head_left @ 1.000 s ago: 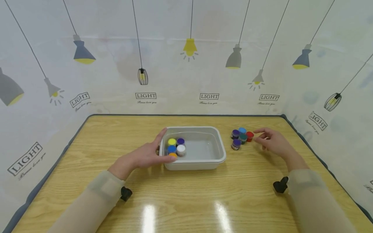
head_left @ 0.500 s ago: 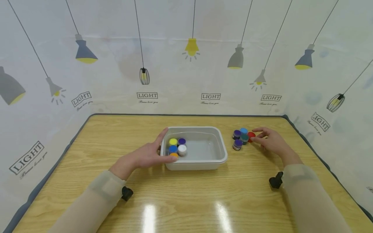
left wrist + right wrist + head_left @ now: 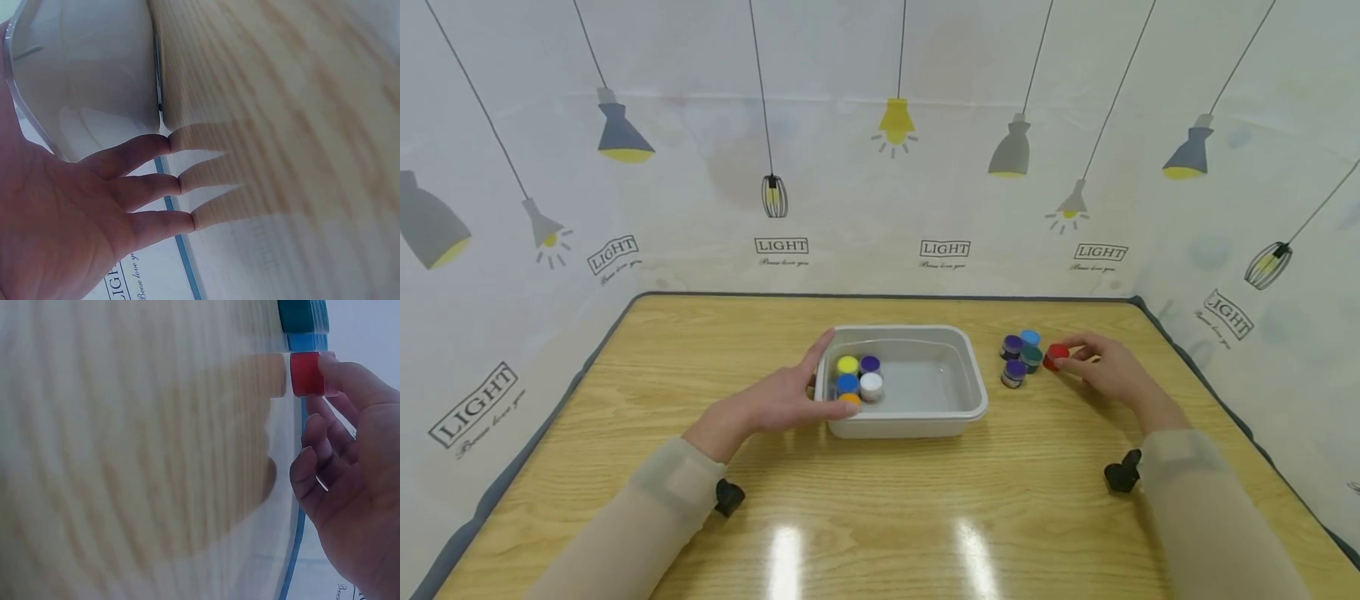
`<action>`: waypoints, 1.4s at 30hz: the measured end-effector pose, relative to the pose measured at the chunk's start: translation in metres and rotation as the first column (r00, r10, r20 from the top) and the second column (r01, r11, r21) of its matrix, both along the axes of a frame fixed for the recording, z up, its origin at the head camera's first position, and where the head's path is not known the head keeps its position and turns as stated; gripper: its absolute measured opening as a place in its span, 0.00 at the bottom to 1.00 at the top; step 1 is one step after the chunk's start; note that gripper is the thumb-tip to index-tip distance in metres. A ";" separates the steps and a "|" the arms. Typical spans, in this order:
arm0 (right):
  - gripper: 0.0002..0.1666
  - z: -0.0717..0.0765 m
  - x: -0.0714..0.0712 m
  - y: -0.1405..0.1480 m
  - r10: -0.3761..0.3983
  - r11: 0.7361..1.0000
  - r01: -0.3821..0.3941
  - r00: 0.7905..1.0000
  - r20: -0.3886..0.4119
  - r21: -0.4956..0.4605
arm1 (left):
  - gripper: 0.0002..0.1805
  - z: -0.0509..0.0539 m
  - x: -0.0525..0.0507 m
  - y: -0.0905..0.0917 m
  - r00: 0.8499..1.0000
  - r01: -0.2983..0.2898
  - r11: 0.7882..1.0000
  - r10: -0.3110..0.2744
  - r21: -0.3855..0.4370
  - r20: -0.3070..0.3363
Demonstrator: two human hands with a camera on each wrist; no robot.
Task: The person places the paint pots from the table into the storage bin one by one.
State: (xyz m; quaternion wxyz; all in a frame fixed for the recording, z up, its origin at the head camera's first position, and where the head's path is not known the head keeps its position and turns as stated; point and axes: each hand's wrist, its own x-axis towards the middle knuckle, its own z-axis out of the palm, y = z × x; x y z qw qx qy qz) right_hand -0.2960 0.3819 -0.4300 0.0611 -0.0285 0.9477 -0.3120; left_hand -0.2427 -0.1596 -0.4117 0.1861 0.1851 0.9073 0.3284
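Note:
At the left end of a white plastic tub (image 3: 905,428), my left hand (image 3: 778,398) spans the rim, its thumb along the near corner and a finger toward the far one. Three straight fingers reach down to the table in the left wrist view. My right hand (image 3: 1108,367) pinches a red paint pot (image 3: 1057,357) between thumb and fingers; the right wrist view shows this pot (image 3: 306,374) just above the tabletop. Left of it stand paint pots with purple (image 3: 1012,346), light blue (image 3: 1029,338), green (image 3: 1032,358) and purple (image 3: 1014,372) lids.
Inside the tub's left part sit pots with yellow (image 3: 847,365), purple (image 3: 870,365), blue (image 3: 847,383), white (image 3: 871,386) and orange (image 3: 849,400) lids, the orange partly behind the thumb. A lamp-printed backdrop (image 3: 850,275) borders the wooden table (image 3: 880,533).
My right hand has closed on the red pot and drawn it a little to the right, apart from the other pots. The left hand stays at the tub.

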 end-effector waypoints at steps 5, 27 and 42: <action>0.39 0.006 0.009 0.007 0.012 1.000 -0.012 1.000 -0.007 -0.021 | 0.70 0.000 0.000 0.001 1.000 -0.003 1.000 0.003 0.003 0.004; 0.24 0.060 0.040 -0.054 0.188 0.981 -0.194 0.967 -0.174 -0.021 | 0.70 0.002 0.002 0.000 1.000 -0.013 1.000 0.013 0.002 0.020; 0.19 0.072 0.048 -0.131 0.375 0.907 -0.398 0.912 -0.166 -0.138 | 0.70 0.001 0.001 0.001 1.000 -0.009 1.000 0.009 0.003 0.011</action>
